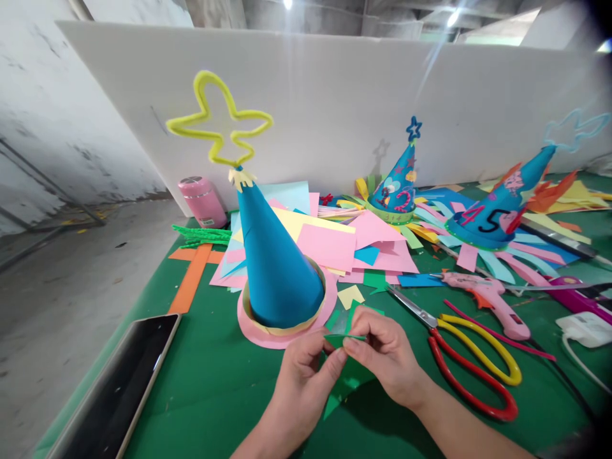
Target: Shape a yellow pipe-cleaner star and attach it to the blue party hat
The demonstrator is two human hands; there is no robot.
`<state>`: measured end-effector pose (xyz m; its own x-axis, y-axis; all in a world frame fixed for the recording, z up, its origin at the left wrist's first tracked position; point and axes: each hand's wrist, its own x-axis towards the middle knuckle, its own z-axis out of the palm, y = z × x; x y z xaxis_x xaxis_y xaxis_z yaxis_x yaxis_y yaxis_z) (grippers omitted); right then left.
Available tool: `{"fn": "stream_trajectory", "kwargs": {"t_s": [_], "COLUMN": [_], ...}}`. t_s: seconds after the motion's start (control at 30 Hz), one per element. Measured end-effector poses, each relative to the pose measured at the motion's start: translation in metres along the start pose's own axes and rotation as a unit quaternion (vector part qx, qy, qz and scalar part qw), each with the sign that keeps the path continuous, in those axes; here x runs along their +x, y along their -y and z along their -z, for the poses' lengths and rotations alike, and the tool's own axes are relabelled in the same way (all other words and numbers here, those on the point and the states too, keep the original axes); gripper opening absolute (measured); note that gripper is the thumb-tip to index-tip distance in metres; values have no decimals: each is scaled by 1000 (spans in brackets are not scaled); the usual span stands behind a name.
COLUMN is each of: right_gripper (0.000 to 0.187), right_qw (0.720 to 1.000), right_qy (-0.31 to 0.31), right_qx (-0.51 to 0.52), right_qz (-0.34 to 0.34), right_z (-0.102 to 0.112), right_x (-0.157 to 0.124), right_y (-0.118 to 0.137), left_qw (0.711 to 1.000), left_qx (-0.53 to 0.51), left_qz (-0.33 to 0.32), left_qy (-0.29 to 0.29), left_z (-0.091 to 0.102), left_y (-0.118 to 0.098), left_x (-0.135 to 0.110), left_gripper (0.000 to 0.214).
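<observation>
Between my two hands is a small piece of green paper (338, 340), pinched by the fingertips of my left hand (306, 370) and my right hand (382, 350). Its exact shape is partly hidden by the fingers and blends with the green tabletop. Just beyond my hands stands a blue paper cone hat (280, 261) with a pink brim (248, 328) and a yellow pipe-cleaner star (215, 137) on its tip. Open scissors (433, 328) with one red and one yellow handle lie to the right of my right hand.
A phone (119, 389) lies at left near the table edge. Behind are a pink bottle (201, 203), green pipe cleaners (198, 237), stacked coloured paper (329, 245) and two decorated hats (394, 185). A pink glue gun (492, 296) and a white charger (586, 328) lie at right.
</observation>
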<state>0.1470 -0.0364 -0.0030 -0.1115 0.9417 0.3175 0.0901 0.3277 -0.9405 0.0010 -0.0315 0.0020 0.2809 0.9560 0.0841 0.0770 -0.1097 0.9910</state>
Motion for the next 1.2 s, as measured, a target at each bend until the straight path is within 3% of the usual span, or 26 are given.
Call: {"fn": "stream_trajectory", "kwargs": {"t_s": [0.13, 0.33, 0.57, 0.77, 1.2], "right_gripper": [17, 23, 17, 17, 23], "right_qw": [1000, 1000, 997, 999, 1000], "right_qy": [-7, -2, 4, 9, -20], "right_qx": [15, -15, -73, -38, -14], "right_qz": [-8, 2, 25, -9, -7], "right_z": [-2, -1, -1, -1, -1], "right_x": [2, 4, 2, 2, 2], "right_y": [-1, 3, 6, 6, 4], "left_qw": [999, 998, 1000, 1000, 997], "left_qx": [26, -14, 2, -8, -19], "left_qz": [-21, 59, 13, 26, 54], "left_qy": [-13, 14, -6, 13, 55], "left_z": [1, 3, 9, 9, 13], "left_y": [-4, -1, -3, -7, -13], "left_x": [-1, 0, 5, 5, 5], "left_gripper": [21, 24, 16, 21, 33]}}
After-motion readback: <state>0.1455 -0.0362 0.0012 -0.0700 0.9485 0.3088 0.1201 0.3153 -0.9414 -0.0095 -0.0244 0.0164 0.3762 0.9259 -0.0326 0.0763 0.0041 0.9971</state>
